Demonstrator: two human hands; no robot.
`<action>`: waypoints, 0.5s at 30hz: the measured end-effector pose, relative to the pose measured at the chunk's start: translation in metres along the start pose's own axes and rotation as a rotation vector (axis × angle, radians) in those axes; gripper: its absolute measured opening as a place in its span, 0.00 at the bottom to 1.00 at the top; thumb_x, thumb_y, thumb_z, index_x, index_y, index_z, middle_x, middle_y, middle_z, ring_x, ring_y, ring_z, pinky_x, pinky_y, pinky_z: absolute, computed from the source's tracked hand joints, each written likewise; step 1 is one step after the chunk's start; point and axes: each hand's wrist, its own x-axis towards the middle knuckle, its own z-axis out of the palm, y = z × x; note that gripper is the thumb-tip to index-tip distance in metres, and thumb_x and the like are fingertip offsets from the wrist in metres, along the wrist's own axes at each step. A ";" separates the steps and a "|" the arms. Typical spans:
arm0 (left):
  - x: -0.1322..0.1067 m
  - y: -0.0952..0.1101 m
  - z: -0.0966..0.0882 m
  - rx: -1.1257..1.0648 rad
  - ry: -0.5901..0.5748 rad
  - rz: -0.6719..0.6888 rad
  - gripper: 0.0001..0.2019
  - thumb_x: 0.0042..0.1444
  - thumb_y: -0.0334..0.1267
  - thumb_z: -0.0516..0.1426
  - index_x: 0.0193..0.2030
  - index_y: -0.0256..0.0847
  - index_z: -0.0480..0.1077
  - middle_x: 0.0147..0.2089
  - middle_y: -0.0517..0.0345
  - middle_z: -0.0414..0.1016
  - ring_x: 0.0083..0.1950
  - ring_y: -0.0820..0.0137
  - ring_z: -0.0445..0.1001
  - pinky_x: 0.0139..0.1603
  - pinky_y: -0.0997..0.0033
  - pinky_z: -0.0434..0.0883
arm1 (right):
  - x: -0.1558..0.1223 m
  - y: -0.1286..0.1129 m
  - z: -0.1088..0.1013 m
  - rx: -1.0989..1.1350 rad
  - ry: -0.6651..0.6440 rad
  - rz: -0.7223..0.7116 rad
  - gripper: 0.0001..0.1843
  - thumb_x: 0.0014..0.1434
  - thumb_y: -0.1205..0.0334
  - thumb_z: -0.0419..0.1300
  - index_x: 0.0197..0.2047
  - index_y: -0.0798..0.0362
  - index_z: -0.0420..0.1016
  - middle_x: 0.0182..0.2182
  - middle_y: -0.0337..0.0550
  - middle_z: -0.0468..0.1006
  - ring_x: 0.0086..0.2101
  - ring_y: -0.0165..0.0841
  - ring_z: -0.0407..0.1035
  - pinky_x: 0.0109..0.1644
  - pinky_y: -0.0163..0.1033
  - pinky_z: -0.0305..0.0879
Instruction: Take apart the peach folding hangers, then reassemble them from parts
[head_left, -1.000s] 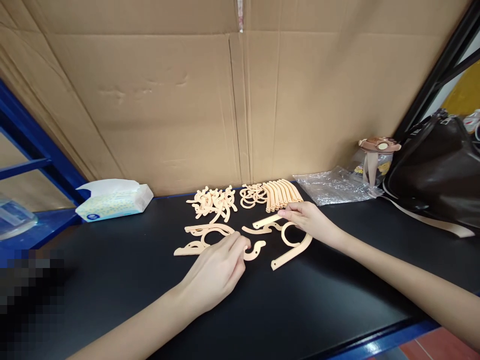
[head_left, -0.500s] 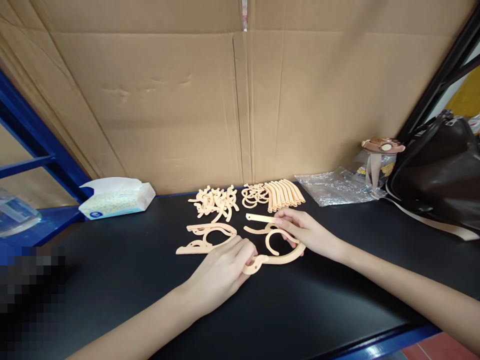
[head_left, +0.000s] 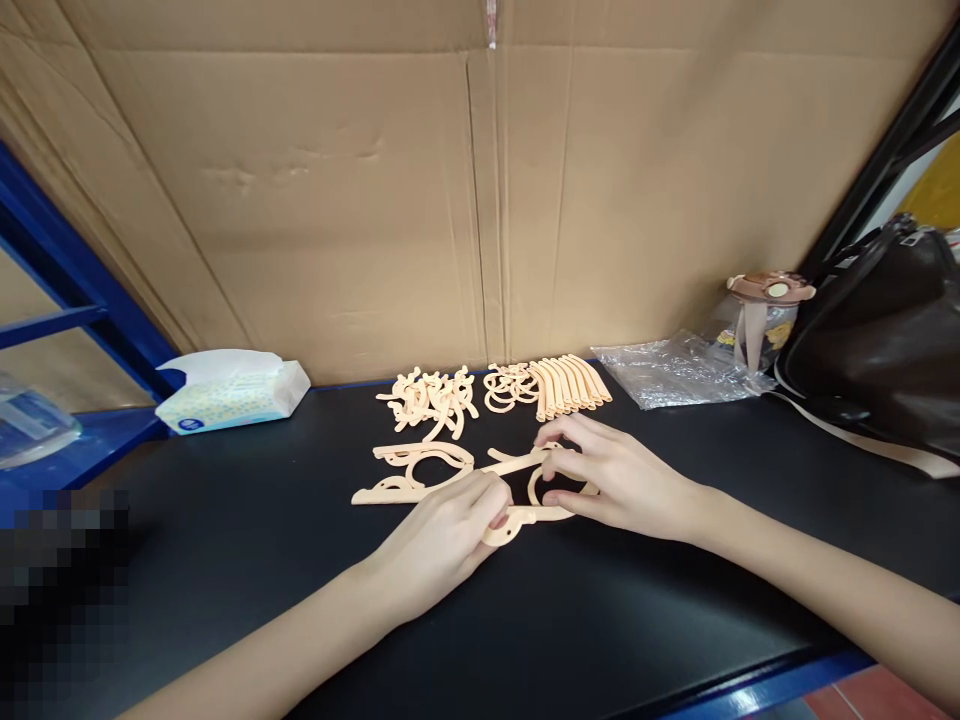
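My left hand [head_left: 442,535] pinches a small peach-coloured curved plastic piece [head_left: 504,527] on the black table top [head_left: 247,540]. My right hand [head_left: 611,478] grips a larger peach-coloured hook piece [head_left: 534,487], its end meeting the small piece between my hands. Just left of my hands lies a flat pair of curved arm pieces [head_left: 411,470]. Behind them are a loose heap of small curved pieces [head_left: 431,397] and a tidy row of hook pieces [head_left: 551,385].
A tissue pack [head_left: 232,390] lies at the back left by a blue shelf frame [head_left: 67,290]. A crumpled clear plastic bag [head_left: 675,370], a small bottle with a brown lid [head_left: 761,310] and a dark brown bag [head_left: 877,340] sit at the back right. Cardboard [head_left: 450,180] lines the back.
My right hand has drawn the large hook piece left and toward me, until its end meets the small piece in my left hand. My left hand barely moved.
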 end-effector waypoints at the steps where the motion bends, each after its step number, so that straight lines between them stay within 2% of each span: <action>1: 0.000 0.001 0.000 -0.004 0.001 0.000 0.09 0.59 0.27 0.46 0.30 0.42 0.51 0.35 0.60 0.67 0.31 0.72 0.64 0.30 0.73 0.60 | 0.000 0.000 0.001 -0.040 0.014 -0.039 0.07 0.62 0.59 0.55 0.35 0.52 0.70 0.42 0.44 0.70 0.42 0.33 0.66 0.45 0.40 0.64; 4: 0.001 0.002 -0.001 -0.020 0.001 0.000 0.10 0.61 0.28 0.45 0.29 0.42 0.50 0.35 0.59 0.67 0.31 0.72 0.63 0.30 0.72 0.60 | -0.001 -0.003 0.003 -0.057 -0.013 -0.140 0.10 0.64 0.59 0.52 0.34 0.54 0.70 0.33 0.41 0.72 0.35 0.31 0.65 0.42 0.38 0.62; 9: 0.000 0.003 -0.002 -0.054 -0.026 -0.001 0.10 0.63 0.31 0.47 0.30 0.41 0.51 0.34 0.60 0.66 0.32 0.73 0.62 0.31 0.73 0.60 | -0.002 -0.013 0.008 -0.058 -0.116 -0.171 0.09 0.66 0.62 0.50 0.38 0.55 0.69 0.32 0.40 0.73 0.34 0.29 0.66 0.38 0.34 0.61; 15: -0.001 0.003 -0.003 -0.100 -0.055 -0.002 0.11 0.66 0.37 0.47 0.31 0.41 0.55 0.35 0.60 0.67 0.33 0.73 0.63 0.32 0.73 0.60 | -0.005 -0.020 0.012 -0.407 -0.078 -0.207 0.11 0.66 0.60 0.49 0.33 0.54 0.64 0.27 0.39 0.71 0.29 0.31 0.66 0.33 0.37 0.57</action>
